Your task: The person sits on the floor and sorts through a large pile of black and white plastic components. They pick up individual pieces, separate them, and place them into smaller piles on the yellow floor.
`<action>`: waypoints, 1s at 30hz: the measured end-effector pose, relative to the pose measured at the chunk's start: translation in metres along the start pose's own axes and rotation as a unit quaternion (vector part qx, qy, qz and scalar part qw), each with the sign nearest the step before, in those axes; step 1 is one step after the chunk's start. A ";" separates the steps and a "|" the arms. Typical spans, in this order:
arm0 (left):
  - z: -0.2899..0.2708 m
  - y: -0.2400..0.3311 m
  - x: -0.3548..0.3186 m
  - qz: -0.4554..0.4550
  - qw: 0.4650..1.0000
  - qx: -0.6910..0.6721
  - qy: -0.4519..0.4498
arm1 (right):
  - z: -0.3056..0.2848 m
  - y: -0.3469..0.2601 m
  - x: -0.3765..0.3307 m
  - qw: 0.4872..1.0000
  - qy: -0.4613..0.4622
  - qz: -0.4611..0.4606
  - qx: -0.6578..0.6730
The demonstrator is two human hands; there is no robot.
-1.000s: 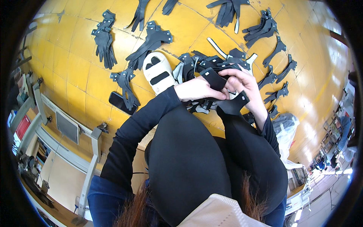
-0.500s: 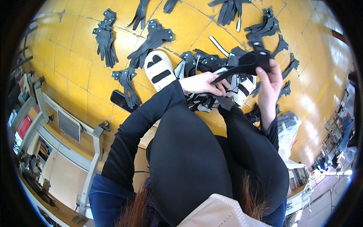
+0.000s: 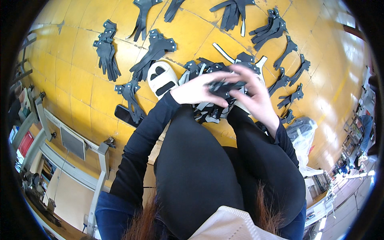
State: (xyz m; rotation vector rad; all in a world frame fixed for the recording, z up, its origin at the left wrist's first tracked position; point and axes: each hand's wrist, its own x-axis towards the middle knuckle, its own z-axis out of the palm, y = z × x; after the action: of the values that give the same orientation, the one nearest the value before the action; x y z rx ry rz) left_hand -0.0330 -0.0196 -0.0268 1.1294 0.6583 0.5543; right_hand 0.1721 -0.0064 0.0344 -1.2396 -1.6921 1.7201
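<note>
Floor point(image 3: 80, 92) of yellow tiles carries scattered bundles of black cut pieces point(image 3: 106, 54) and a white shoe point(image 3: 162, 78); above the knees, left hand point(image 3: 194, 90) and right hand point(image 3: 254, 98) both clasp one black cut piece point(image 3: 226, 85) — fingers curled over it — just beside the shoe.

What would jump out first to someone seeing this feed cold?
The bright yellow floor strewn with bundles of dark cut pieces, fanned out across the upper half. At centre, the left hand and right hand hold one dark piece together above the person's knees. Just left of the hands sits a white shoe with black straps.
</note>
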 end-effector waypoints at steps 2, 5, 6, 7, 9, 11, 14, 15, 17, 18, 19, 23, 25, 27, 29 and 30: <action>0.001 -0.004 0.008 0.034 0.993 0.045 -0.106 | -0.003 0.000 0.004 0.991 -0.126 -0.031 -0.012; 0.004 0.003 0.002 -0.126 0.988 0.007 -0.089 | 0.002 -0.006 0.006 0.997 -0.054 -0.034 -0.042; 0.004 0.009 0.000 -0.195 0.977 -0.029 -0.083 | 0.003 -0.006 0.008 0.998 -0.027 -0.033 -0.040; 0.005 0.020 -0.003 -0.194 0.975 -0.094 -0.058 | 0.002 0.000 0.008 0.996 -0.010 -0.074 -0.051; 0.008 0.013 -0.005 -0.162 0.968 -0.189 -0.015 | 0.006 0.006 0.009 0.999 0.015 -0.031 0.003; 0.010 0.010 -0.008 -0.084 0.968 -0.230 0.054 | 0.006 0.006 0.007 0.998 -0.006 0.053 0.019; 0.014 0.001 -0.005 0.038 0.889 -0.446 0.098 | 0.013 0.014 0.004 0.977 -0.102 0.143 0.117; 0.011 0.001 -0.003 0.036 0.878 -0.461 0.122 | 0.015 0.022 0.003 0.976 -0.136 0.151 0.083; 0.010 0.008 -0.002 0.031 0.902 -0.404 0.150 | 0.020 0.027 -0.003 0.982 -0.136 0.129 -0.002; 0.011 0.010 -0.002 0.031 0.905 -0.391 0.164 | 0.017 0.021 -0.002 0.973 -0.163 0.155 -0.055; 0.010 0.009 -0.001 0.034 0.929 -0.339 0.149 | 0.017 0.023 -0.002 0.974 -0.163 0.153 -0.030; 0.004 -0.005 -0.002 -0.007 0.964 -0.246 0.104 | 0.014 0.032 0.000 0.975 -0.180 0.132 -0.018; 0.005 -0.010 -0.006 -0.009 0.942 -0.316 0.110 | 0.009 0.024 0.000 0.981 -0.171 0.092 -0.024; 0.005 -0.011 -0.009 -0.020 0.921 -0.340 0.188 | -0.006 0.034 0.004 0.982 -0.141 0.083 -0.092; -0.001 -0.006 -0.009 -0.063 0.895 -0.362 0.251 | -0.024 0.056 0.008 0.984 -0.055 0.098 -0.142; -0.011 -0.006 -0.010 -0.061 0.900 -0.368 0.225 | -0.035 0.070 0.007 0.982 0.005 0.133 -0.134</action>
State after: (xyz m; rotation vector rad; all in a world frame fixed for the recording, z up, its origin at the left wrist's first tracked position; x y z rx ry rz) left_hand -0.0474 -0.0222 -0.0332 0.2387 0.8100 0.8746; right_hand 0.2166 0.0073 -0.0287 -1.6593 -1.8686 1.6636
